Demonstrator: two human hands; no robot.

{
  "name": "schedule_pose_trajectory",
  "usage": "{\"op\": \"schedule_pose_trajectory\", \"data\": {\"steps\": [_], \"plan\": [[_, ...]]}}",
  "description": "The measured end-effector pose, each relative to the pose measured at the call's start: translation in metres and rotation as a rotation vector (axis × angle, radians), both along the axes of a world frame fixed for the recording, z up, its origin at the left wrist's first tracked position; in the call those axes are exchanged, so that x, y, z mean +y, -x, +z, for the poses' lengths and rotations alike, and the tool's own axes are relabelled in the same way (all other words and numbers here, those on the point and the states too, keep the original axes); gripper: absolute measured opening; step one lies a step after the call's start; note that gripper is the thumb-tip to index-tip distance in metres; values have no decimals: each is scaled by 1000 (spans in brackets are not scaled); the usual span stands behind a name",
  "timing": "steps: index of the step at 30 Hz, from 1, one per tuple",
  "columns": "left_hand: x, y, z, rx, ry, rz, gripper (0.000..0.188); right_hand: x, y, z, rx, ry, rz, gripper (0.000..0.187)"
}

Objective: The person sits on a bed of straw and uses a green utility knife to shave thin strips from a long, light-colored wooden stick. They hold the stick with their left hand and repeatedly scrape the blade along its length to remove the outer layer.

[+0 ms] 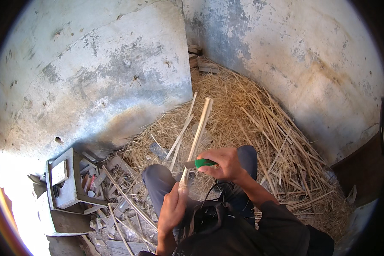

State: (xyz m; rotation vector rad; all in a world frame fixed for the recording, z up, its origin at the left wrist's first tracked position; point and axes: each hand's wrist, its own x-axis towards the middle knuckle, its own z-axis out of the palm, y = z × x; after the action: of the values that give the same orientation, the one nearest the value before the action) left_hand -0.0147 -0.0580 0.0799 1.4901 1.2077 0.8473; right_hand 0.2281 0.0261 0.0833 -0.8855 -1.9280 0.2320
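Pale stick (198, 135), one, fills the left hand's grip (173, 207); the right hand (226, 164) clasps one green-handled knife (201, 163).

Left grip (173, 208) low, right grip (224, 164) higher, both firmly curled

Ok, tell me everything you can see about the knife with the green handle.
The knife has a bright green handle, perhaps plastic, and a short, flat, dull grey-brown blade that looks like metal. The right hand grips the handle and hides part of it. The blade points toward the person's left and crosses over the pale, wood-like stick, a little beyond the left hand. Whether its edge is biting into the stick cannot be made out.
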Motion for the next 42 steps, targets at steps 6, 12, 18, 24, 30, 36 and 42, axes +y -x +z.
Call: {"op": "schedule_pose_trajectory", "data": {"steps": [6, 12, 18, 24, 30, 36, 42], "plan": [[-4, -12, 16, 177, -98, 68, 17, 1, -2, -2, -78, -89, -64, 37], [-4, -15, 18, 184, -163, 87, 15, 10, -14, 2, -117, -187, -141, 39], [-8, -13, 14, 219, -152, 94, 25, 23, -29, 2, -140, -231, -260, 44], [-38, 2, 6, 250, 2, 5, 20, 86, -133, -3, 98, 76, -855, 59], [-17, 19, -30, 205, 86, 152, 31, 59, -112, -20, 260, 484, -201, 48], [32, -7, -17, 201, -51, -3, 34, 55, -38, -44, 595, 866, 415, 54], [63, -25, -35, 181, 31, -80, 32, 72, -9, -55, 798, 789, 294, 40]]}}
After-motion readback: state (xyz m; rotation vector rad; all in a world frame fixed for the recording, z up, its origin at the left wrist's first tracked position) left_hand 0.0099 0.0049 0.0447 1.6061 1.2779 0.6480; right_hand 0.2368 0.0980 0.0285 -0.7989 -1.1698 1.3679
